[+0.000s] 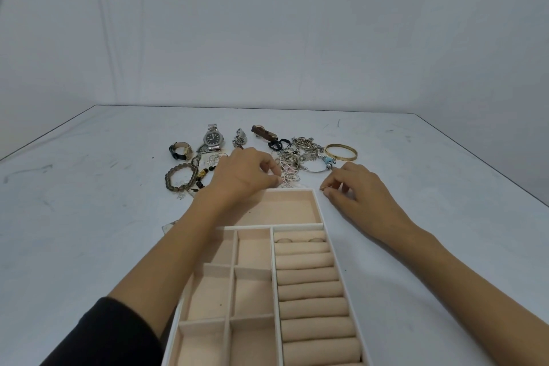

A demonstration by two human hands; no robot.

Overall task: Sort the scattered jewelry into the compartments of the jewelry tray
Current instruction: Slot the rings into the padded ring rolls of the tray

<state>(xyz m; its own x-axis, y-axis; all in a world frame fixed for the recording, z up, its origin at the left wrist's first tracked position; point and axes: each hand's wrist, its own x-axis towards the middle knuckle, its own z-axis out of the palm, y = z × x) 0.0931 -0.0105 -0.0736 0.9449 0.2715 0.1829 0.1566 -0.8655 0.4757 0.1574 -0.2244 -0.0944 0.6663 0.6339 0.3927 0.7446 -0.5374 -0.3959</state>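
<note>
The left hand (246, 175), fingers curled, reaches over the far end of the white-rimmed, peach-lined jewelry tray (320, 211) and pinches a small silver piece (280, 181) at the near edge of the tangled silver jewelry heap (297, 157) just beyond its fingertips. The right hand (359, 190), just right of the tray's far corner, pinches a small gold ring (323, 188) low over the grey table (89, 202). Two rings (283, 240) sit in roll slots nearer than both hands
</note>
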